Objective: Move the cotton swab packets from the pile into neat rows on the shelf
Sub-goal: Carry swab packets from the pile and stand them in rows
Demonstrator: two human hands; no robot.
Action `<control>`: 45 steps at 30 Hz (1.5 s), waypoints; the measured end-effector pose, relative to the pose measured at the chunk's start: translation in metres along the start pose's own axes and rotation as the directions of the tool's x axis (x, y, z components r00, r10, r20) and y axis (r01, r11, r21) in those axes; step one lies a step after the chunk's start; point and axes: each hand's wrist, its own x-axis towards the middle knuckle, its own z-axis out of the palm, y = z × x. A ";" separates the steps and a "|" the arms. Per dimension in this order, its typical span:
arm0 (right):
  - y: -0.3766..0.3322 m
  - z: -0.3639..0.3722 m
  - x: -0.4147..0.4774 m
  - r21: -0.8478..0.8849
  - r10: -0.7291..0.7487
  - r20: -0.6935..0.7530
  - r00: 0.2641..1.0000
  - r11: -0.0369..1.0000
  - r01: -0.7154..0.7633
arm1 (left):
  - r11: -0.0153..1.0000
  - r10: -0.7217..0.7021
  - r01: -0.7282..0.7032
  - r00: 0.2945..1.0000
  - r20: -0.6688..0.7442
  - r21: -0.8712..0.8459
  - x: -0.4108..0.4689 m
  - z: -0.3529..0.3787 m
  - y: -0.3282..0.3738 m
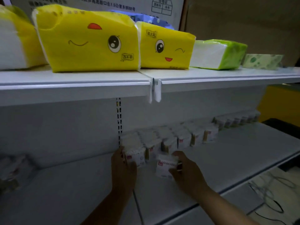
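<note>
Nearest, at the lower right, thin cables point(267, 192) lie on a lower level. Both forearms reach in over the near edge of the white shelf point(235, 159). The left hand point(123, 166) grips 1 packet point(136, 157) at the left end of the row point(183, 138), fingers curled round its left side. The right hand point(186, 172), apart from the left one, holds a 2nd packet point(164, 166) just in front of the row. The row follows the back wall to the far right. At the left lies a blurred pile point(13, 169). Above, the upper shelf point(211, 75) carries yellow tissue packs point(87, 46) and a green pack point(219, 54). The light is dim.
</note>
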 end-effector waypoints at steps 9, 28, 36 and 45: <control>-0.001 -0.001 0.067 -0.583 -0.763 -0.052 0.644 0.547 0.601 | 0.941 -0.033 0.033 0.999 -0.006 0.336 -0.003 0.013 -0.008; 0.029 -0.017 0.119 -0.257 -0.774 -0.062 0.630 0.622 0.739 | 0.887 -0.028 0.064 0.996 -0.086 0.457 0.003 0.015 -0.026; 0.039 -0.051 0.134 -0.444 -0.773 0.248 0.584 0.445 0.778 | 0.871 0.017 0.047 0.992 -0.125 0.489 0.005 0.017 -0.024; 0.033 -0.058 0.135 -0.476 -0.730 0.231 0.643 0.492 0.729 | 0.870 -0.015 0.079 0.991 -0.133 0.487 0.006 0.018 -0.021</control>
